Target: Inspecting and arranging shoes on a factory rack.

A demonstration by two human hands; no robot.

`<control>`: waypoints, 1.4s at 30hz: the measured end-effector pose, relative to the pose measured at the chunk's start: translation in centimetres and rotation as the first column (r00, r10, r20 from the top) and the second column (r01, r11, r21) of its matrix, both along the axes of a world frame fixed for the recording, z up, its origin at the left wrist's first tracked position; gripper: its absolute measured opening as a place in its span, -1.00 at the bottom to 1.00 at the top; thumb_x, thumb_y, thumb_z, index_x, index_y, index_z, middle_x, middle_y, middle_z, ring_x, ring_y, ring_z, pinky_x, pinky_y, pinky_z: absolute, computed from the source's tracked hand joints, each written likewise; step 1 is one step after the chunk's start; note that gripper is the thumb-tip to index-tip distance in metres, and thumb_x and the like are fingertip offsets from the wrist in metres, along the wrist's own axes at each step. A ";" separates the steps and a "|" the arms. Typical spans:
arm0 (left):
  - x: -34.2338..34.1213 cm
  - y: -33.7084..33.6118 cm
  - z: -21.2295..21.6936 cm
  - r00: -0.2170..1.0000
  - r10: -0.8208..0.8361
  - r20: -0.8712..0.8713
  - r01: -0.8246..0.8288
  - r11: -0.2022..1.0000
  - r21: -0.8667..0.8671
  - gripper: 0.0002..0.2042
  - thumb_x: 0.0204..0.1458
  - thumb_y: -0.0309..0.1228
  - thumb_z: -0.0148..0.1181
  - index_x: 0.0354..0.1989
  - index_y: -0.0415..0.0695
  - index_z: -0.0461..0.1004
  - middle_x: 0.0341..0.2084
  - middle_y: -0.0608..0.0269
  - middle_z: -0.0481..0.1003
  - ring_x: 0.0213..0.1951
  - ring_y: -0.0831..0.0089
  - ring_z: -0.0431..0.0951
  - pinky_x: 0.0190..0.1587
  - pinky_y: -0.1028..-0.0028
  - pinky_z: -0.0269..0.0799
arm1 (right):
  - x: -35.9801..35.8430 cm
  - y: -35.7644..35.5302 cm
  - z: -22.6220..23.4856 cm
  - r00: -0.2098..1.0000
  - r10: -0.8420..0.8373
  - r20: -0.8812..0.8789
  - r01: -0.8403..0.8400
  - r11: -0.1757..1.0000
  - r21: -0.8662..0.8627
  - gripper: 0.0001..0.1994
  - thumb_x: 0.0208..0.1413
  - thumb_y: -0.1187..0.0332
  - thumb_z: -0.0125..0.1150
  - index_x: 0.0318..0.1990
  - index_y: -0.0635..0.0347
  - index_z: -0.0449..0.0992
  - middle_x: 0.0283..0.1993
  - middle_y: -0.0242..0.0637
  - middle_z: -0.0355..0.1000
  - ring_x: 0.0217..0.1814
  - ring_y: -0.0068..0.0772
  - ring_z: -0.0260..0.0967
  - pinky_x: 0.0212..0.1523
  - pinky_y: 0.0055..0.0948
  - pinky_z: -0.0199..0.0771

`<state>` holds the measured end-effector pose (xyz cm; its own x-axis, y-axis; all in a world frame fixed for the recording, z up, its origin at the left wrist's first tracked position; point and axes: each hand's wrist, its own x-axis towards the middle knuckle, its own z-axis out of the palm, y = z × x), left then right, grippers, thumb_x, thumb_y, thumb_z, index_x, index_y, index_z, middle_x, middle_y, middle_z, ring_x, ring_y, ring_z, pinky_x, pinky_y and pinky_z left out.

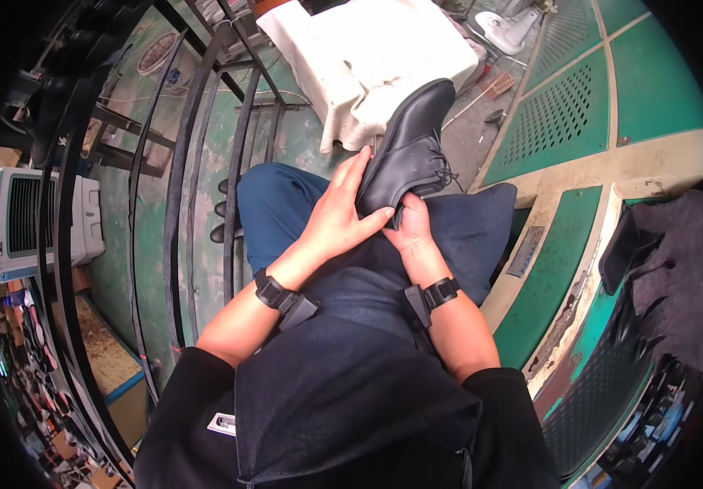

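A black leather lace-up shoe (pixel 415 147) is held up over my lap, its toe pointing away and to the right, its laces facing right. My left hand (pixel 339 202) lies along the sole side near the heel, fingers stretched up the edge and thumb reaching across to the heel. My right hand (pixel 413 223) is closed on the heel end by the shoe's opening; some of its fingers are hidden behind the leather. A dark blue apron (pixel 351 367) covers my lap, and each wrist wears a black strap with a small block.
Ahead stands a surface draped in white cloth (pixel 360 49). Black metal rack bars (pixel 176 187) rise on the left, with a white air cooler (pixel 46 224) beyond. Along the right runs a green and cream machine (pixel 555 277), with dark cloth (pixel 678 269) over its near part.
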<state>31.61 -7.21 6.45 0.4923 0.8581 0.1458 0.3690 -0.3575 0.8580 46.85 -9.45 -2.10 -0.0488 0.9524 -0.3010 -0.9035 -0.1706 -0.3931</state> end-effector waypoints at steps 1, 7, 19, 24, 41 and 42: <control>0.0 -0.1 0.3 1.000 0.000 0.003 0.000 1.000 -0.005 -0.08 -0.10 -0.28 0.36 0.41 -0.29 -0.03 0.30 -0.16 0.14 0.35 0.04 0.16 0.36 0.28 0.08 | 0.0 -0.1 0.0 1.000 0.002 0.004 -0.002 1.000 -0.010 -0.58 0.24 0.38 -0.05 0.23 0.35 0.31 0.22 -0.12 0.37 0.25 -0.18 0.35 0.27 -0.22 0.35; -0.1 -0.3 0.9 1.000 -0.005 -0.010 0.005 1.000 -0.022 -0.07 -0.12 -0.26 0.37 0.41 -0.29 -0.03 0.32 -0.19 0.10 0.37 0.02 0.12 0.37 0.25 0.05 | -0.2 -0.2 -0.4 1.000 0.007 -0.029 -0.008 1.000 -0.011 -0.59 0.22 0.39 -0.03 0.21 0.34 0.33 0.20 -0.13 0.38 0.23 -0.21 0.37 0.26 -0.22 0.36; 0.1 0.5 1.1 0.998 -0.020 -0.063 0.024 0.997 0.068 -0.05 -0.08 -0.14 0.35 0.41 -0.28 -0.07 0.33 -0.18 0.08 0.36 -0.02 0.14 0.33 0.22 0.16 | 0.5 0.9 0.5 1.000 0.011 -0.020 -0.010 0.999 0.043 -0.60 0.20 0.43 -0.02 0.19 0.33 0.35 0.18 -0.13 0.40 0.21 -0.23 0.38 0.23 -0.23 0.39; -0.8 0.4 -0.5 0.984 0.025 -0.177 -0.009 0.996 0.092 -0.03 -0.06 -0.02 0.34 0.38 -0.37 -0.03 0.34 -0.31 0.02 0.41 -0.09 0.01 0.42 0.20 -0.03 | 0.6 1.0 -0.2 0.953 0.102 0.286 -0.018 0.959 -0.283 -0.55 0.03 0.56 -0.01 0.14 0.40 0.37 0.13 -0.13 0.42 0.15 -0.24 0.41 0.12 -0.25 0.45; 2.6 2.4 0.9 0.939 0.037 -0.342 0.044 0.973 0.225 -0.36 -0.03 -0.09 0.21 0.27 -0.06 0.32 0.31 -0.24 0.13 0.36 -0.15 0.09 0.33 0.06 0.12 | 0.1 1.2 2.1 1.000 0.000 0.016 0.004 0.961 -0.276 -0.83 0.08 0.45 -0.09 -0.34 0.24 0.48 -0.26 -0.23 0.48 -0.17 -0.33 0.48 -0.03 -0.27 0.50; 2.8 2.5 1.1 0.941 0.038 -0.335 0.033 0.978 0.204 -0.34 -0.03 -0.08 0.21 0.27 -0.06 0.31 0.31 -0.24 0.13 0.36 -0.13 0.10 0.33 0.07 0.13 | 0.0 0.9 2.6 0.998 -0.021 0.054 0.036 0.956 -0.290 -0.85 0.08 0.45 -0.09 -0.42 0.17 0.45 -0.34 -0.31 0.45 -0.25 -0.40 0.45 -0.11 -0.31 0.49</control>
